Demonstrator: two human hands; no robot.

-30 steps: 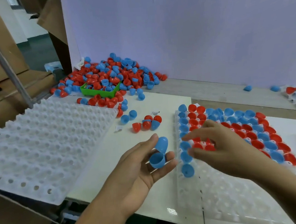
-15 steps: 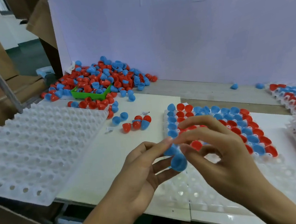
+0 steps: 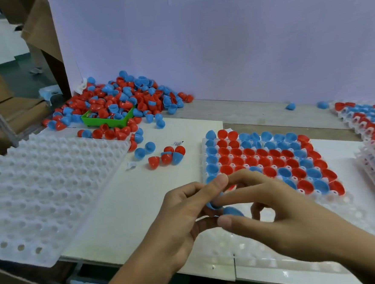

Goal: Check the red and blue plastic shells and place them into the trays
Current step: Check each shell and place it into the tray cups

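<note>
Both hands meet low in the middle, over the near left part of a clear white tray (image 3: 256,245) whose far rows hold red and blue shells (image 3: 260,156). My left hand (image 3: 181,222) pinches a blue shell (image 3: 210,205) between thumb and fingers; most of it is hidden. My right hand (image 3: 287,221) pinches a second blue shell (image 3: 232,211) between thumb and index finger, right next to the first. A large pile of loose red and blue shells (image 3: 123,97) lies at the back left against the wall.
An empty white tray (image 3: 41,192) lies at the left and overhangs the table edge. A green box (image 3: 107,122) sits at the pile's front. Several loose shells (image 3: 166,156) lie mid-table. Filled trays (image 3: 372,126) are stacked at the right. Two blue shells (image 3: 290,106) lie near the wall.
My right hand left the tray's shells and came to my left hand, which held two blue shells. Each hand now pinches one blue shell, close together.
</note>
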